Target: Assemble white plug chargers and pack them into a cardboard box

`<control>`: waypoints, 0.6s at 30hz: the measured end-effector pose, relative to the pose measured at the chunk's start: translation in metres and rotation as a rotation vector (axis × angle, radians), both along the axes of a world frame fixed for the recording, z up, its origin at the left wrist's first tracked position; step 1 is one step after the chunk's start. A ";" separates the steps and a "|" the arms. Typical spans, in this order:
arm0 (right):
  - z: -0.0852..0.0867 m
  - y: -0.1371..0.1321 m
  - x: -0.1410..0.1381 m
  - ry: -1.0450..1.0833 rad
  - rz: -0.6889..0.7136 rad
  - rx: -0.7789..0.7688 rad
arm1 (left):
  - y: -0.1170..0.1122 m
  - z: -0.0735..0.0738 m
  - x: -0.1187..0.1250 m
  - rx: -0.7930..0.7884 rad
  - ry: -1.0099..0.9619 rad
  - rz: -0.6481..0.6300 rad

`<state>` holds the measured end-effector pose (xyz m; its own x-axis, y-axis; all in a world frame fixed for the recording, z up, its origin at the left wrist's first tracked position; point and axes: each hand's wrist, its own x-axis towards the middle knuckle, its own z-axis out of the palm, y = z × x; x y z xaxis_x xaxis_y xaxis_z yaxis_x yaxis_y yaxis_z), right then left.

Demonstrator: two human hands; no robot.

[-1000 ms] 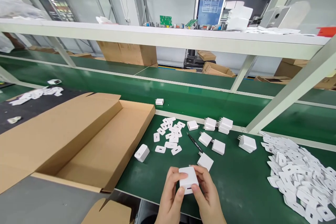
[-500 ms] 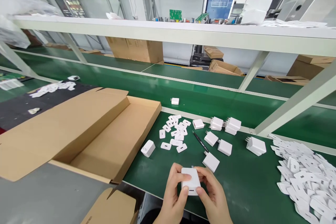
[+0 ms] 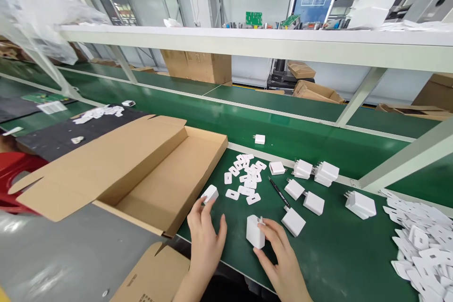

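My right hand [image 3: 281, 255] grips a white charger [image 3: 255, 232] by its edge between thumb and fingers, just above the green tabletop, its metal prongs partly showing. My left hand [image 3: 207, 233] is open, with thumb spread away. Its fingertips are at another white charger [image 3: 211, 193] beside the cardboard box; whether they touch it I cannot tell. Small white slotted plates [image 3: 244, 190] lie scattered beyond my hands. A black pen-like tool [image 3: 279, 192] rests between them and a charger [image 3: 293, 221] lying on its side.
An open cardboard box [image 3: 152, 184] stands to the left. Several more chargers [image 3: 314, 203] lie toward the bench's back edge. A large pile of white plates [image 3: 424, 240] covers the right side. A white shelf [image 3: 247, 40] crosses above the bench, with a slanted support [image 3: 406, 155] at right.
My left hand has let go of the charger and moved left to the one beside the box. My right hand keeps the first charger, now turned. The view has swung left.
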<state>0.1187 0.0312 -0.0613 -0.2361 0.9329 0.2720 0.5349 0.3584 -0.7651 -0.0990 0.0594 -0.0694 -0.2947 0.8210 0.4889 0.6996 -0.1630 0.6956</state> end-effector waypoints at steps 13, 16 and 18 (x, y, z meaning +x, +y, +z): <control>-0.023 -0.001 -0.011 0.082 -0.105 -0.002 | 0.023 0.011 -0.022 -0.279 0.186 -0.157; -0.020 -0.003 -0.013 -0.038 -0.120 0.129 | 0.003 0.009 0.004 -0.281 0.061 -0.234; -0.019 -0.004 -0.014 -0.113 -0.098 0.186 | -0.008 0.008 0.020 -0.315 -0.081 -0.304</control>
<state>0.1049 0.0275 -0.0802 -0.1857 0.8894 0.4178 0.6527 0.4295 -0.6242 -0.0789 0.0512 -0.0615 -0.0437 0.9815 0.1865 0.5934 -0.1247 0.7952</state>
